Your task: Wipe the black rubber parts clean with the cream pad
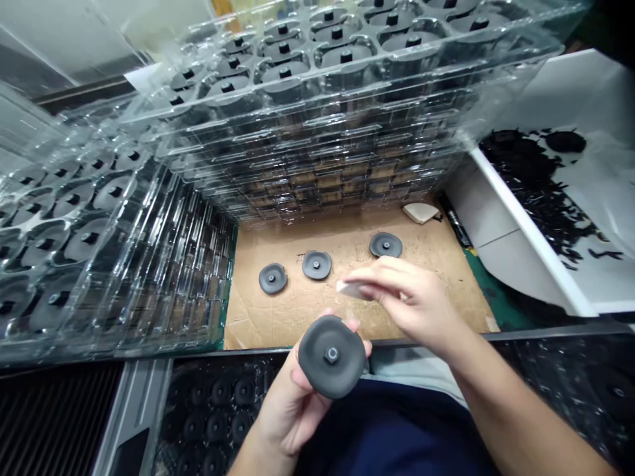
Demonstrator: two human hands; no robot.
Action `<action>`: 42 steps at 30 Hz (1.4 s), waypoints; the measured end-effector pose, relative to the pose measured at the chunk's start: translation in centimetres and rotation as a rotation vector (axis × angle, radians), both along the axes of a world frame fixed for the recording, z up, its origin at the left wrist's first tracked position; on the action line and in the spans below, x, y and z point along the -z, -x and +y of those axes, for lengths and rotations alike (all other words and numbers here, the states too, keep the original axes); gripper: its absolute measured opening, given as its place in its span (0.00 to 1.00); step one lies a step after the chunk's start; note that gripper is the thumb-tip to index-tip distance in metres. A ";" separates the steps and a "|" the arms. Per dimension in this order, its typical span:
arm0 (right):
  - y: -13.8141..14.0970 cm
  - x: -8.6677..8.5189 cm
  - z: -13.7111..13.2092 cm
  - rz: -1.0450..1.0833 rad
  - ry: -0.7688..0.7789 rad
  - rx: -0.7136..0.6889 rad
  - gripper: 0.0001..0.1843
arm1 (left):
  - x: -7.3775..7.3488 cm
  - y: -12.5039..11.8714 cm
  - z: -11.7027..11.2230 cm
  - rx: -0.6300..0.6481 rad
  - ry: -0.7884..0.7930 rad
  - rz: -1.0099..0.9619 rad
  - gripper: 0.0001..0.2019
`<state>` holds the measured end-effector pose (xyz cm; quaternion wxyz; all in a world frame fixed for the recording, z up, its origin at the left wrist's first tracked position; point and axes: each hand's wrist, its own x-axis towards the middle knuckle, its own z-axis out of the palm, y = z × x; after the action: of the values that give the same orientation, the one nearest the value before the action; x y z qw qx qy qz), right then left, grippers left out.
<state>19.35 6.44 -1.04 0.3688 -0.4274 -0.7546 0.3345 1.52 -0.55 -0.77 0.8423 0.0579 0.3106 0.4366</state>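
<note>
My left hand (300, 403) grips a black rubber disc (342, 370) with a small hex-shaped stud at its middle, its face turned up toward me. Just above and to the right, my right hand (411, 294) pinches a small white pad (353, 289), apart from the disc and slightly blurred. On the cardboard sheet (278, 324) lie three similar loose discs: a left one (272, 278), a middle one (316, 264) and one behind my right hand (385, 245).
Stacked clear plastic trays (317, 99) full of discs wall off the back; another tray stack (99, 225) stands left. At right, a white bin (526, 231) holds black scraps. A pale wedge-shaped piece (421, 212) and a dark pen-like tool (455, 221) lie at the cardboard's far right.
</note>
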 end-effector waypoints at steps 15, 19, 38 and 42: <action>-0.1 5.9 -6.4 -0.002 0.086 0.164 0.15 | 0.0 -0.2 -0.2 0.058 -0.093 -0.260 0.23; 0.3 5.7 -7.6 -0.021 0.073 0.074 0.15 | 0.8 -0.3 -0.8 0.004 -0.357 0.018 0.27; -0.1 0.6 -9.4 0.071 -0.162 -0.034 0.22 | 0.8 0.7 -3.6 0.168 -0.528 0.873 0.21; 0.3 2.1 -8.8 0.143 -0.079 -0.098 0.27 | 0.5 2.0 -4.5 0.059 -0.505 0.954 0.25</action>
<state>19.02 -2.37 -3.10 0.4214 -0.3501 -0.7590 0.3519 -0.49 -5.04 -1.23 0.5797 0.4591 0.5422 0.3990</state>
